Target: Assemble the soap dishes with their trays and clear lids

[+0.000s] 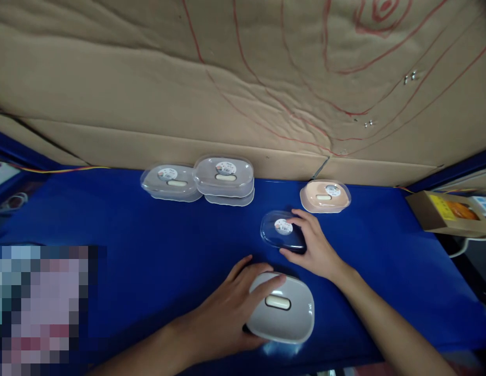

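My left hand [237, 300] wraps around the left side of a grey oval box [292, 321] near the table's front edge, its thumb and fingers on the rim and top. A cream oval piece sits in the middle of the box's upper face. Farther back, my right hand [313, 243] grips the right side of a clear oval lid [271, 235] between thumb and fingers. The lid bears a round white label and rests on or just above the blue table; I cannot tell which.
At the back left stand a grey box with a clear lid [168, 190] and a stack of similar grey boxes [235, 188]. A peach lidded box [317, 203] is at the back right. Cardboard [109, 89] walls the rear. A brown carton [442, 219] lies at the right edge.
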Available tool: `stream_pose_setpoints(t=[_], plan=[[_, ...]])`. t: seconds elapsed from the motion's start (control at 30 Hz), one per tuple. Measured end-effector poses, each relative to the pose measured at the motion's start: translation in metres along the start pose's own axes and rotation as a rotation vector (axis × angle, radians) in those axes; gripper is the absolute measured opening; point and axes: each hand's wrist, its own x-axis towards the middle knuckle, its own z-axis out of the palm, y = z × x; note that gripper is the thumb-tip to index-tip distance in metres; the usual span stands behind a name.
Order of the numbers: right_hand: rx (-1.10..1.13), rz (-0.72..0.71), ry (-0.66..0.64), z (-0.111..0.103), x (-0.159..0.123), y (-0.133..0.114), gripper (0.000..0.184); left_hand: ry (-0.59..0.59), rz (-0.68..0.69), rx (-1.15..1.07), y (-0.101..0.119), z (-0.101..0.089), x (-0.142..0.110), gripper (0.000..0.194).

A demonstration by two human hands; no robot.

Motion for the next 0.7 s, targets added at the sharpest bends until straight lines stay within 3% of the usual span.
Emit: stream_pose_setpoints(t=[0.13,0.3,0.4,0.5,0.6,0.7], plan=[[-0.054,-0.039,-0.078,0.006,-0.001,0.0,0.064,-0.011,0.017,0.05,0.001,0.003,0.001,0.107],[-0.029,-0.139,-0.128,-0.019,-0.004,-0.021,0.057,0.106,0.03,0.184,0.003,0.003,-0.001,0.105],[0.156,-0.242,-0.301,-0.036,-0.009,-0.045,0.079,0.224,0.008,0.189,0.004,-0.001,0.0,0.108],[0.108,-0.237,-0.463,-0.041,-0.017,-0.064,0.098,0.262,0.025,0.144,0.0,-0.005,0.001,0.11],[0.031,-0.189,-0.482,-0.039,-0.023,-0.07,0.091,0.262,0.038,0.096,-0.006,-0.005,0.0,0.109],[0.094,-0.188,-0.493,-0.037,-0.022,-0.067,0.08,0.28,0.018,0.021,-0.009,-0.002,-0.002,0.114]])
